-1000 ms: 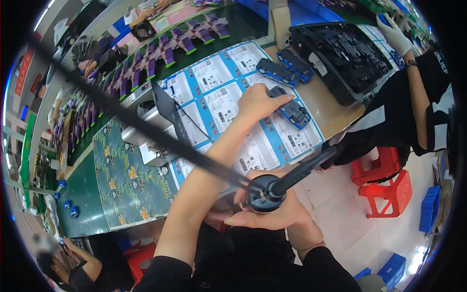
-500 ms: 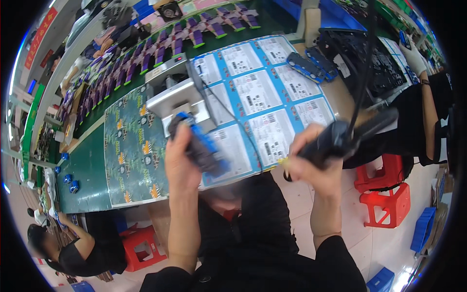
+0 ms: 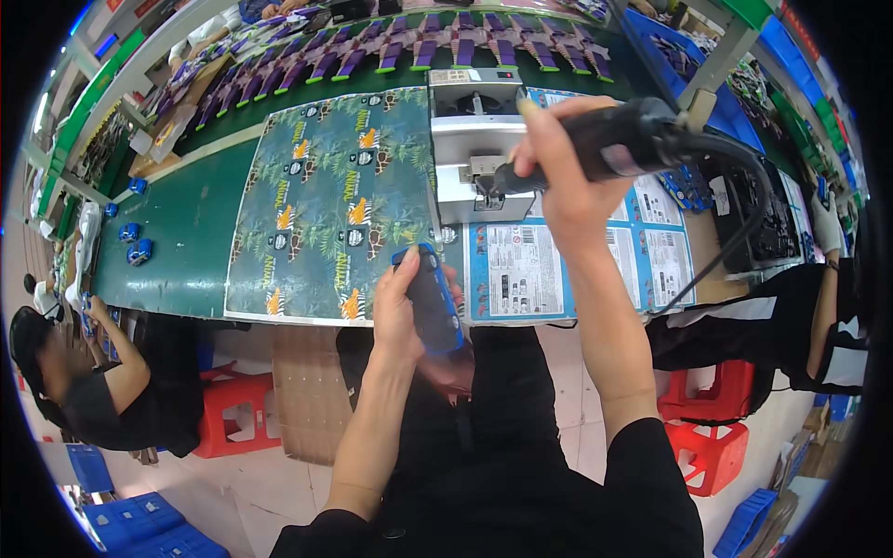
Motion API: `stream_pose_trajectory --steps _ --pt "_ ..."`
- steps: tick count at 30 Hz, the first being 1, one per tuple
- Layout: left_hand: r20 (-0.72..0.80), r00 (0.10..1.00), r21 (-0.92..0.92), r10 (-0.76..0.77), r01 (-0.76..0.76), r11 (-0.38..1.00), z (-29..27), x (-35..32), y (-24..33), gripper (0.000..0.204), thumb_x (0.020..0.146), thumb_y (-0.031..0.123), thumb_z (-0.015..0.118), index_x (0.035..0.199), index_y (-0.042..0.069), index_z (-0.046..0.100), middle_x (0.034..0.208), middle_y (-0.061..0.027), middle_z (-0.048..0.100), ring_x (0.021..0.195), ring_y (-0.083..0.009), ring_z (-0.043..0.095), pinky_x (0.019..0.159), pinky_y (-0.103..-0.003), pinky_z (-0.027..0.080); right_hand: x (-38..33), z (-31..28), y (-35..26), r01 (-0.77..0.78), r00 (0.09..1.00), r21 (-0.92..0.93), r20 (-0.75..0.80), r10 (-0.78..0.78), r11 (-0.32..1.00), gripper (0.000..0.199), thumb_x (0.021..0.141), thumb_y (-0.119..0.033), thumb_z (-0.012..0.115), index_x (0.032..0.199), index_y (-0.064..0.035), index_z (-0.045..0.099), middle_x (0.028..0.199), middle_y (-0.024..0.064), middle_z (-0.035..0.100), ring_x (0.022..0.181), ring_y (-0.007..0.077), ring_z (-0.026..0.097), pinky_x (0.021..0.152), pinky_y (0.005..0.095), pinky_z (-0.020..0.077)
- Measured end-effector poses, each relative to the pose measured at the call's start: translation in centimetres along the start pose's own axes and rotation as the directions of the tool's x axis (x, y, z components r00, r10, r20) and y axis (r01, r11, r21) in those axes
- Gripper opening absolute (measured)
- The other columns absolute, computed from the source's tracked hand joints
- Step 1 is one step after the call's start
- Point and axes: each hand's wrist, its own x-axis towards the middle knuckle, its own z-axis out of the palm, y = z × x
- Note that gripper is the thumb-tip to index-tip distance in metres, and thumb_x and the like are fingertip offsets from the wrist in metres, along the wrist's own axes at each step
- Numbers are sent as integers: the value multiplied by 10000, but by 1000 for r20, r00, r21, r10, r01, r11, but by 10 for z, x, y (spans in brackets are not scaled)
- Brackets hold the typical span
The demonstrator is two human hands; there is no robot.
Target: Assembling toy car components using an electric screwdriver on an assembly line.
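Note:
My left hand [image 3: 394, 312] is closed around a blue toy car [image 3: 433, 312] at the table's front edge, its dark grey underside facing up and a wheel showing at its right side. My right hand [image 3: 581, 200] grips a black electric screwdriver [image 3: 614, 141] with a cable at its rear end. The screwdriver's tip points left and down into the front of a silver metal screw feeder [image 3: 476, 200]. Whether a screw sits on the tip is too small to tell.
Printed sheets with animal pictures [image 3: 321, 205] and white-and-blue labels [image 3: 512, 270] cover the tabletop. Purple parts [image 3: 428, 54] line the back. Small blue cars [image 3: 138, 251] stand left; more cars [image 3: 684, 191] and a black parts tray [image 3: 753, 219] stand right. Co-workers sit both sides. The screwdriver cable hangs at right.
My right hand has brought the screwdriver from the right up to the screw feeder. The car in my left hand now sits lower and steadier. The view has turned, shifting the table's contents rightward.

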Motion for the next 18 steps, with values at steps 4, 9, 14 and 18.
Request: stream_pose_trajectory --steps 4,9,14,18 --pt "-25 999 122 21 -18 992 7 5 4 357 995 388 553 972 34 595 855 -142 686 687 -232 695 601 -359 601 -1 4 21 46 991 -216 136 -16 975 148 828 -8 738 848 -9 591 608 43 586 467 106 565 458 231 455" --pt "-36 997 177 66 -58 982 9 4 1 307 981 341 599 1007 34 595 864 -129 691 682 -200 693 616 -346 604 10 18 25 -16 983 -278 172 66 960 191 827 -71 750 702 -37 610 545 6 577 432 73 533 439 204 394" --pt "-13 998 195 60 -56 979 7 3 2 268 971 280 623 1069 34 582 909 -123 692 702 -195 693 621 -332 596 6 15 10 -275 940 -222 141 310 936 219 819 -127 772 687 -42 618 550 -1 575 447 69 518 451 231 404" --pt "38 997 236 63 -70 969 15 0 -1 276 958 249 645 1113 26 597 959 -118 694 742 -174 688 642 -314 585 -10 4 -20 -286 953 5 101 284 958 92 907 -78 606 907 -48 519 611 45 467 471 162 483 492 320 431"
